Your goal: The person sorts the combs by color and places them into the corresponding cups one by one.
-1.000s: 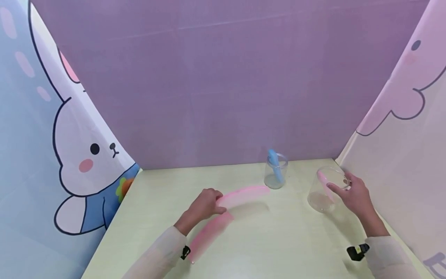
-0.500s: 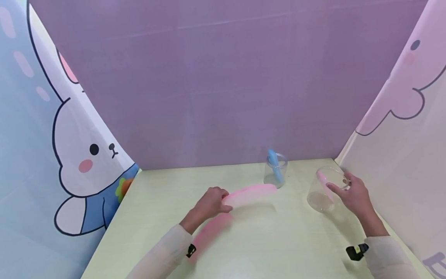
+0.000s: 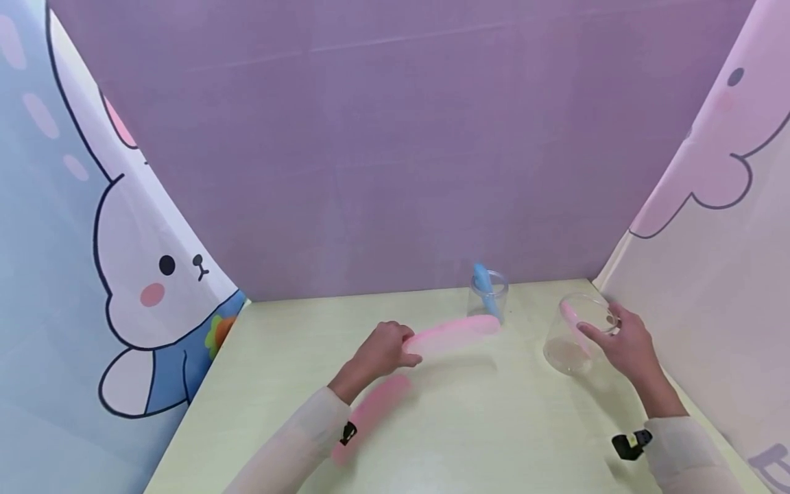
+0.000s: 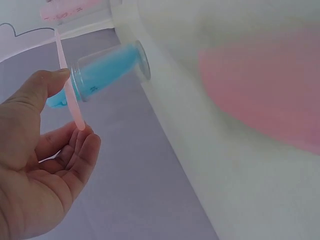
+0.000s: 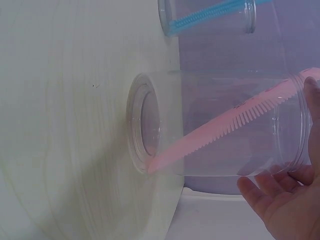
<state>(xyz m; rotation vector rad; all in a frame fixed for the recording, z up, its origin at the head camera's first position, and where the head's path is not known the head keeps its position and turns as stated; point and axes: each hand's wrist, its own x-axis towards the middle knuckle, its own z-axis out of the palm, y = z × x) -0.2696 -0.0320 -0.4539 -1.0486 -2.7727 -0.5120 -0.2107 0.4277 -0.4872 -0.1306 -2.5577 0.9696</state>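
Observation:
My left hand pinches one end of a pink comb between thumb and fingers, holding it above the table with its far end pointing right. Under the left forearm, a second pink comb lies on the tabletop. My right hand grips the rim of a clear jar standing at the right. Inside that jar a pink comb leans diagonally, teeth visible in the right wrist view. Behind the held comb stands a smaller clear jar containing blue combs, which stick out above its rim.
The pale table meets a purple backdrop at its rear edge. Cartoon-printed panels flank it, a rabbit panel on the left and a pink-and-white panel on the right.
My left hand has lifted the pink comb and carried it rightward and farther back, toward the smaller jar. The right hand and its jar have stayed almost still.

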